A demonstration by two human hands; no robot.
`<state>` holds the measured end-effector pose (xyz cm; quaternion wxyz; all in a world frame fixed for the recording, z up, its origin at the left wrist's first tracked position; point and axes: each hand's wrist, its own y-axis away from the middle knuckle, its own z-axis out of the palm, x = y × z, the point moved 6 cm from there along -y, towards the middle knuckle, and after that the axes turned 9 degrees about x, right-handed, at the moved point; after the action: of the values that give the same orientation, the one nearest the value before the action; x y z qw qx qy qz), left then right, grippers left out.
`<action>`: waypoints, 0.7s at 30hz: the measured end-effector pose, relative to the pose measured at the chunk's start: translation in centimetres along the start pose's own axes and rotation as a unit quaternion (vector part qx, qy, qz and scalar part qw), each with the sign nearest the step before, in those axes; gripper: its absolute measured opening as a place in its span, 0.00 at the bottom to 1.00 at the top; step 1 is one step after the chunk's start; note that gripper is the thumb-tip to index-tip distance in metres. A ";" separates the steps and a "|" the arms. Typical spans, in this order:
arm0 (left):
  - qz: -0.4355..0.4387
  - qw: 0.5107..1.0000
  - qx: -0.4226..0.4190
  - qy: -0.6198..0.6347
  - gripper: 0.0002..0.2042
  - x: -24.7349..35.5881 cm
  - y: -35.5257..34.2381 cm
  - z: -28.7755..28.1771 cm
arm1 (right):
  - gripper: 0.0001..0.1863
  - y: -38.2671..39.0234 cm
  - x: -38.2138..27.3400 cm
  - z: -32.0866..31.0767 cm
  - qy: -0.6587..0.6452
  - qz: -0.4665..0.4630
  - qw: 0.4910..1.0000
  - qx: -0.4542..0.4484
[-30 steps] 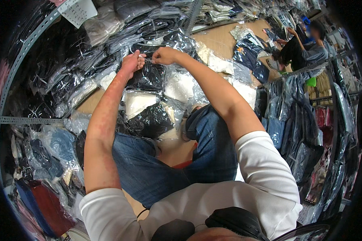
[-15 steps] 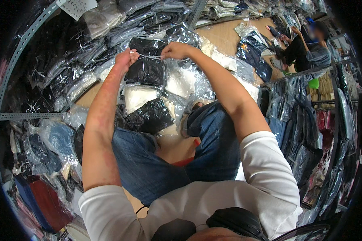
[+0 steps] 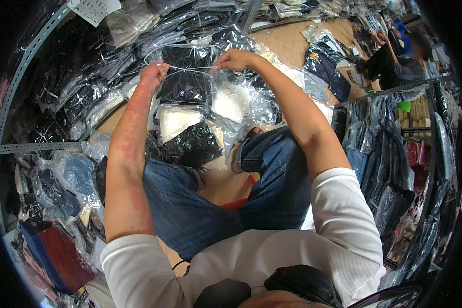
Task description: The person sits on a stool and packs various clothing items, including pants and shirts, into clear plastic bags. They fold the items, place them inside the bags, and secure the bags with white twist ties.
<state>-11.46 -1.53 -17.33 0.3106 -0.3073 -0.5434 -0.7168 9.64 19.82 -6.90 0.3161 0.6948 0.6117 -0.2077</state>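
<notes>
A pale cord [image 3: 192, 68] is pulled taut across a bundle of folded black garments in clear plastic bags [image 3: 184, 86], between my two hands. My left hand [image 3: 155, 72] has its fingers closed on the cord's left part. My right hand [image 3: 232, 60] grips the other part with bent fingers, farther right and a little higher. Below the bundle lie cream bagged garments [image 3: 180, 120], a white bagged piece [image 3: 229, 101] and a black bag [image 3: 190, 148].
Piles of bagged clothing [image 3: 82, 82] and metal shelving [image 3: 28, 148] surround me. A wooden surface [image 3: 280, 38] lies behind. At upper right another person [image 3: 405, 64] sits among bagged garments. Hanging bagged clothes [image 3: 364, 138] fill the right side.
My hands have moved apart, the left one leftward and the right one rightward and slightly up, drawing the cord out straight. The other person's arms have shifted a little.
</notes>
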 end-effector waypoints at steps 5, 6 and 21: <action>0.139 0.981 -0.072 -0.116 0.17 2.2 4.0 2.1 | 0.12 1.3 -1.0 -0.8 0.040 0.038 0.998 -0.001; 0.164 0.973 -0.109 -0.121 0.17 2.8 5.1 3.0 | 0.11 1.6 -1.4 -0.8 0.053 0.054 0.997 -0.004; 0.074 0.988 -0.024 -0.132 0.17 2.4 3.6 1.4 | 0.11 1.8 -0.3 0.3 0.089 -0.020 0.996 0.005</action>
<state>-10.01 -1.22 -13.00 0.2811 -0.4462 -0.5381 -0.6575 11.43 19.33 -6.58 0.2522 0.7002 0.6499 -0.1542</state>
